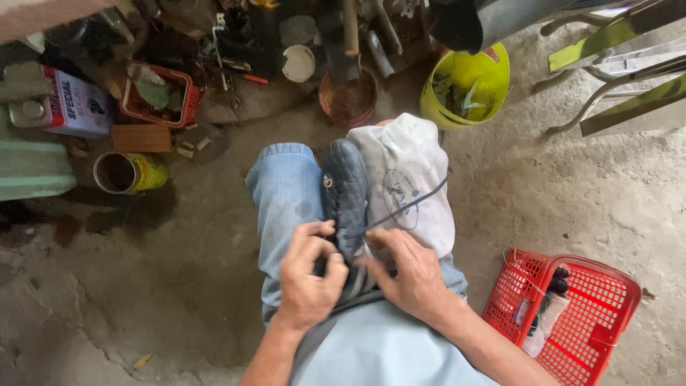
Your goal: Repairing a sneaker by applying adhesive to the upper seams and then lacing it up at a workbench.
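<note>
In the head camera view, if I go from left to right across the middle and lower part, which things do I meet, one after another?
Open tin can → left hand → dark shoe on the lap → right hand → red basket on the concrete floor.

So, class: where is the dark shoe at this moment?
In the head view, the dark shoe lies centre frame on the person's lap, between the denim knee and a white cloth, with the left hand and right hand gripping its near end.
</note>
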